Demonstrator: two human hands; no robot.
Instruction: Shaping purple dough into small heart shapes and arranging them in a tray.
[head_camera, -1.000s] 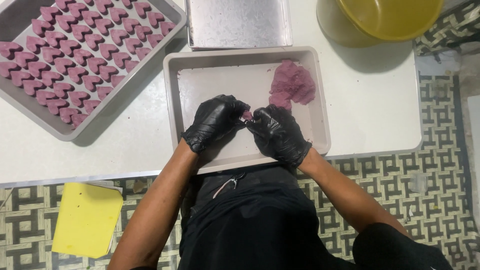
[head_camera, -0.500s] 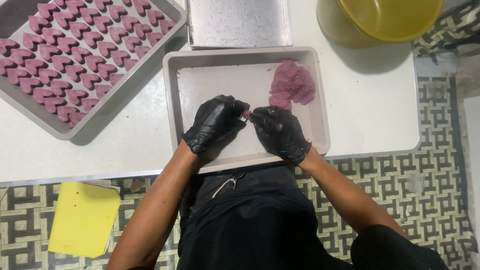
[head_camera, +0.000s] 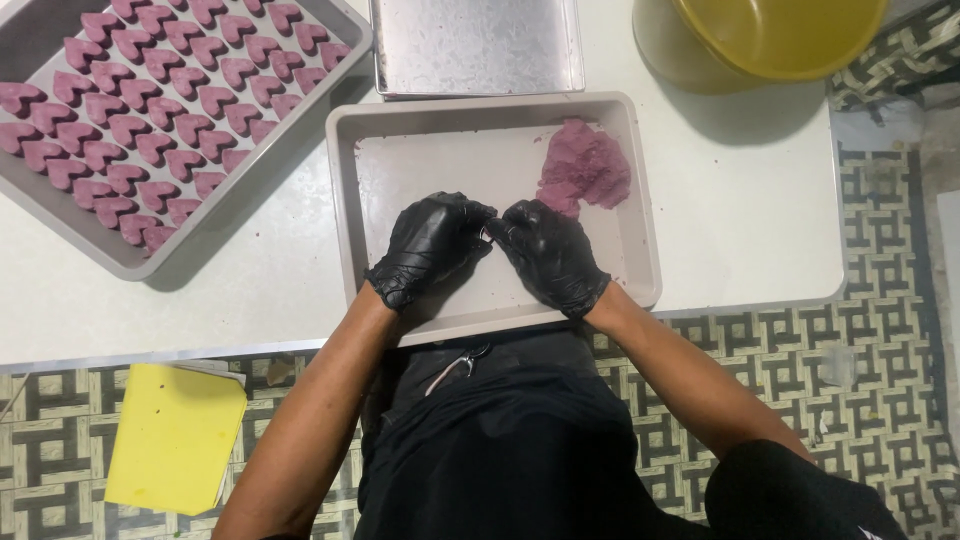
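Head view, looking straight down. Left hand (head_camera: 432, 250) and right hand (head_camera: 550, 252), both in black gloves, meeting fingertip to fingertip over the middle of a shallow grey tray (head_camera: 345, 185) on the white surface (head_camera: 740, 220). Fingers (head_camera: 470, 215) of both curled in and pinched together at the meeting point; cannot tell what sits between them, only a small pale glint there. Purple dough lump (head_camera: 585, 170) in the tray's far right corner, just beyond the right hand. Far left, a second tray (head_camera: 330, 75) filled with rows of pink heart shapes (head_camera: 150, 110). Metal sheet (head_camera: 475, 45) far centre, yellow bowl (head_camera: 780, 35) far right. Yellow pad (head_camera: 175, 435) on patterned floor (head_camera: 870, 350), near left.
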